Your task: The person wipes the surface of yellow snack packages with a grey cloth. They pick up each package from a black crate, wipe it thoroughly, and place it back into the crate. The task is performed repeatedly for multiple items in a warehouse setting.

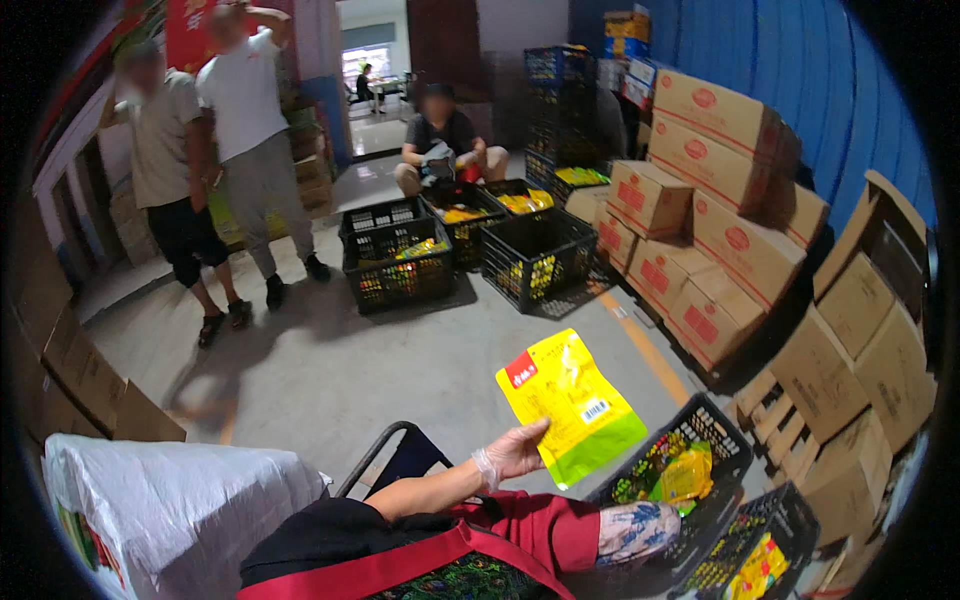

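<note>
My left hand, in a clear plastic glove, reaches across from the left and holds a yellow-and-green plastic food packet by its lower left edge. The packet is raised above the floor, with a barcode and printing facing me. My right hand is out of view. Red cloth and a blue-and-white floral cover extend to the right, towards a black plastic crate. Inside that crate are yellow and green packets. Another black crate at the lower right holds a yellow-and-red packet.
Several black crates with yellow packets stand on the floor ahead, beside a crouching person. Two people stand at the left. Cardboard boxes are stacked at the right. A plastic-wrapped bundle sits at the lower left, near a black metal frame.
</note>
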Available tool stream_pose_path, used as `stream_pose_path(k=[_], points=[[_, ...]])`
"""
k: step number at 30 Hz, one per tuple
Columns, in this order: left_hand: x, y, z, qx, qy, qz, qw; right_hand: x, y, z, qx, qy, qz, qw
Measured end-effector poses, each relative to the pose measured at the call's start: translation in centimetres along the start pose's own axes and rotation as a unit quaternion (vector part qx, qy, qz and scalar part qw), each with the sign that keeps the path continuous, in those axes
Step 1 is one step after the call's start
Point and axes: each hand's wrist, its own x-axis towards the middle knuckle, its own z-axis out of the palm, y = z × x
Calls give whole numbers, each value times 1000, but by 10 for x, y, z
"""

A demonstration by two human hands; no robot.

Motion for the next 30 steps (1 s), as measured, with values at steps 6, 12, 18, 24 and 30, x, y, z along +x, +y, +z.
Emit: stream_pose_path(k=[6,12,18,24,30], points=[[13,1,-6,-156,10,37,987,7,66,-61,21,23,-15,999],[23,9,-6,-108,92,35,989,-13,80,-100,-65,51,-56,995],[27,17,11,44,43,58,996,-20,69,-101,71,-21,-92,993],[30,16,29,84,53,38,994,-22,78,-104,104,94,-23,990],[40,14,23,109,64,37,991,-47,40,-88,139,38,-9,990]])
